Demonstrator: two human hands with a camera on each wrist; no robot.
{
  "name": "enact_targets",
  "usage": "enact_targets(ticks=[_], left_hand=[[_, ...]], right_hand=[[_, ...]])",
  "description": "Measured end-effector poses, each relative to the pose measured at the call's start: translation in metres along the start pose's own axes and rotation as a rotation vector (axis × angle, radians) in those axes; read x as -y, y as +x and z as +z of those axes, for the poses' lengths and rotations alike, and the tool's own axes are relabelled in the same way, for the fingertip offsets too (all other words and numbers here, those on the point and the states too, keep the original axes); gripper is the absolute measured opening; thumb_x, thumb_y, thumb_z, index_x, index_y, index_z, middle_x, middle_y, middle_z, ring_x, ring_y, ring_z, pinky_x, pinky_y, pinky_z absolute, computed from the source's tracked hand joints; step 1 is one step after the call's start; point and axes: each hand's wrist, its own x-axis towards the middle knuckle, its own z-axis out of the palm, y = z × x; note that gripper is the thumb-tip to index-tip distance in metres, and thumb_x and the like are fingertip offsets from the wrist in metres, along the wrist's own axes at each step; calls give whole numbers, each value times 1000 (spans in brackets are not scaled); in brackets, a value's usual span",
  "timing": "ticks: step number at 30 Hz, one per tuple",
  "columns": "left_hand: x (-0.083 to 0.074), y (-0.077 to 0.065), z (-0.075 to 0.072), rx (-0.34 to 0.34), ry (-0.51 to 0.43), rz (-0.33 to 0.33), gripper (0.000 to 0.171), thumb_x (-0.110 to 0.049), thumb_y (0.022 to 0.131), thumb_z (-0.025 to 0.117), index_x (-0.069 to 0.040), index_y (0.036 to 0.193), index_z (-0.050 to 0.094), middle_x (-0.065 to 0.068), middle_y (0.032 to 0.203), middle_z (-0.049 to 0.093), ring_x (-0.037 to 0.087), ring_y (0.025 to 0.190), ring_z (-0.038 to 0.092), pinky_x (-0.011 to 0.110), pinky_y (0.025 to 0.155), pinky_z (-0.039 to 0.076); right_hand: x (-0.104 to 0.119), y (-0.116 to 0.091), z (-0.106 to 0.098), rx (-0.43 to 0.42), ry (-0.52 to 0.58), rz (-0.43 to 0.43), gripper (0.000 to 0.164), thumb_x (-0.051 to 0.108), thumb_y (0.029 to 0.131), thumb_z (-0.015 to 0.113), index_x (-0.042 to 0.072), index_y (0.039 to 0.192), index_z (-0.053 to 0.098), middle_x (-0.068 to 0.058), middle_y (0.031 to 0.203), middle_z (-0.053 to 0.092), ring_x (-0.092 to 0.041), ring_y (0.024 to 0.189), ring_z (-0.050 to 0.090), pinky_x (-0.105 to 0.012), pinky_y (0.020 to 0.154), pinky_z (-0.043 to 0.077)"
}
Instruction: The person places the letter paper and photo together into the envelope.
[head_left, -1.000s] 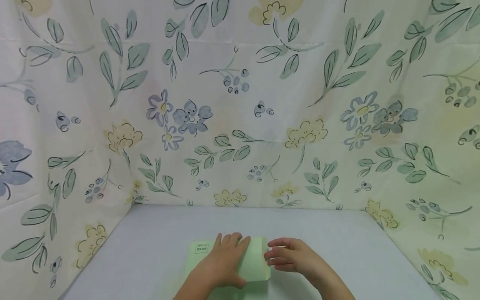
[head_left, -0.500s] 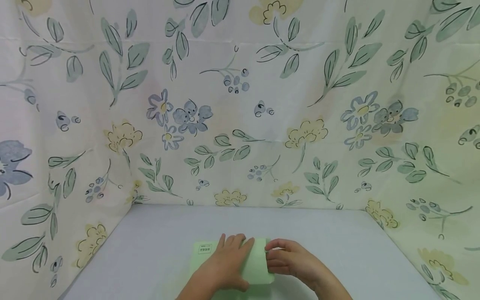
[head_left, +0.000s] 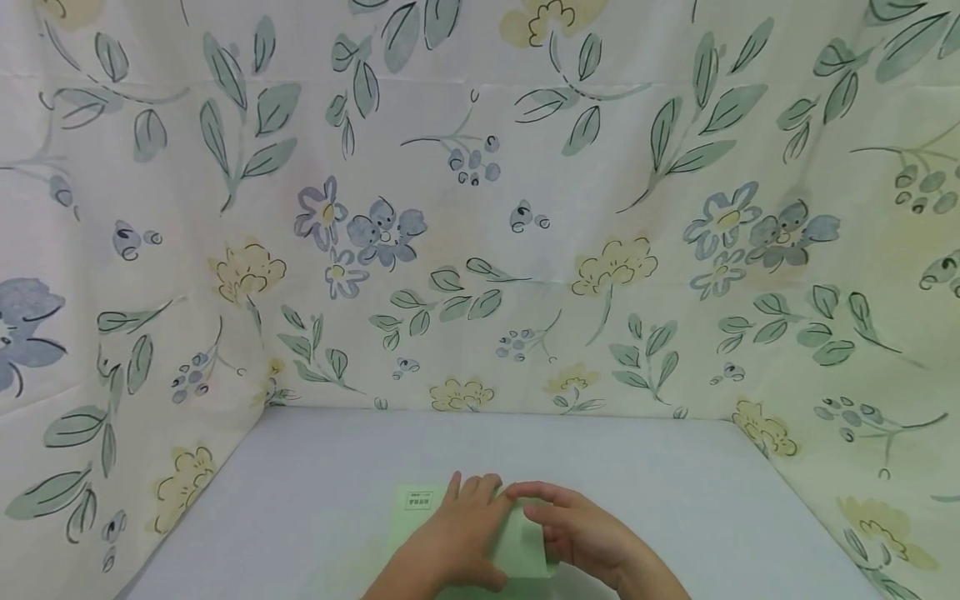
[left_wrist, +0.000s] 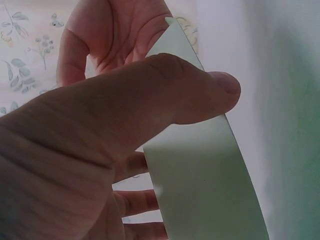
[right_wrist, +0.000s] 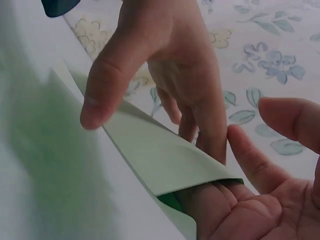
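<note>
A pale green paper envelope (head_left: pixel 521 546) with a small printed box in its far left corner is held low over the table in the head view. My left hand (head_left: pixel 457 537) grips its middle, thumb on the near edge and fingers along the far edge. In the right wrist view, several fingers of my right hand (right_wrist: pixel 265 210) reach inside the envelope's open end (right_wrist: pixel 200 182), which shows a darker green inner face. The right thumb and index finger stay outside, apart from the paper; those inner fingertips are hidden.
A white table (head_left: pixel 322 467) spreads beneath the hands. Floral cloth (head_left: pixel 480 208) hangs behind it and along both sides. A dark band end (right_wrist: pixel 60 6) shows near the left wrist in the right wrist view.
My right hand has moved left, and its fingers have gone from the envelope's end edge into the opening. The left hand and envelope have shifted slightly right.
</note>
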Motion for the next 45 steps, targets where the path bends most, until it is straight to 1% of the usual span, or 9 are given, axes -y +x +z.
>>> enact_targets(ticks=[7, 11, 14, 18, 23, 27, 37, 42, 45], left_hand=[[-1, 1, 1, 53, 31, -5, 94, -47, 57, 84, -20, 138, 44, -4, 128, 43, 20, 118, 39, 58, 106, 26], [0, 3, 2, 69, 21, -15, 99, -48, 57, 84, -21, 142, 41, -2, 132, 43, 20, 119, 39, 58, 106, 25], [0, 2, 3, 65, 19, -13, 99, -48, 57, 84, -20, 142, 40, -2, 130, 43, 20, 118, 40, 58, 106, 25], [0, 2, 2, 52, 23, -23, 97, -47, 57, 84, -18, 140, 42, -1, 127, 44, 21, 116, 41, 58, 106, 26], [2, 2, 2, 51, 30, -45, 97, -48, 57, 83, -17, 140, 43, 1, 129, 45, 22, 117, 42, 58, 106, 26], [4, 2, 2, 49, 36, -50, 97, -47, 57, 84, -17, 139, 43, 2, 129, 45, 23, 118, 42, 58, 106, 26], [3, 4, 4, 115, -8, -85, 94, -45, 56, 85, -19, 137, 46, 0, 126, 47, 22, 114, 43, 57, 107, 25], [4, 6, 8, 173, -17, -91, 90, -48, 58, 84, -27, 138, 47, -1, 125, 48, 22, 114, 44, 57, 107, 25], [4, 5, 10, 188, 6, -67, 87, -50, 60, 82, -32, 138, 46, 0, 125, 49, 22, 114, 44, 57, 106, 26]], right_hand=[[-2, 2, 4, 98, 148, 7, 52, 20, 101, 40, 12, 150, 23, -14, 143, 41, -36, 115, 54, -46, 92, 48], [-1, 2, 4, 103, 172, 13, 55, 20, 101, 39, 13, 151, 18, -14, 142, 41, -28, 107, 60, -42, 92, 48], [1, 1, 4, 60, 153, 16, 55, 21, 100, 42, 12, 150, 20, -15, 140, 44, -30, 107, 59, -43, 91, 49], [6, -2, 1, -22, 97, 9, 54, 21, 100, 44, 7, 148, 24, -19, 136, 47, -38, 117, 52, -47, 92, 47], [16, -10, -9, -140, 45, 10, 54, 20, 97, 50, 3, 144, 30, -25, 132, 49, -38, 117, 52, -45, 94, 45], [26, -20, -18, -224, 7, 3, 54, 21, 95, 55, 2, 141, 36, -25, 132, 49, -39, 116, 53, -45, 95, 45], [44, -42, -35, -306, -78, -54, 53, 19, 95, 54, 5, 143, 34, -22, 139, 41, -39, 118, 51, -44, 96, 45], [48, -45, -36, -325, -99, -63, 52, 21, 96, 53, 3, 141, 36, -22, 138, 42, -38, 118, 51, -44, 96, 45], [48, -44, -35, -311, -112, -67, 51, 22, 96, 53, 1, 140, 37, -22, 137, 44, -38, 117, 51, -43, 95, 46]])
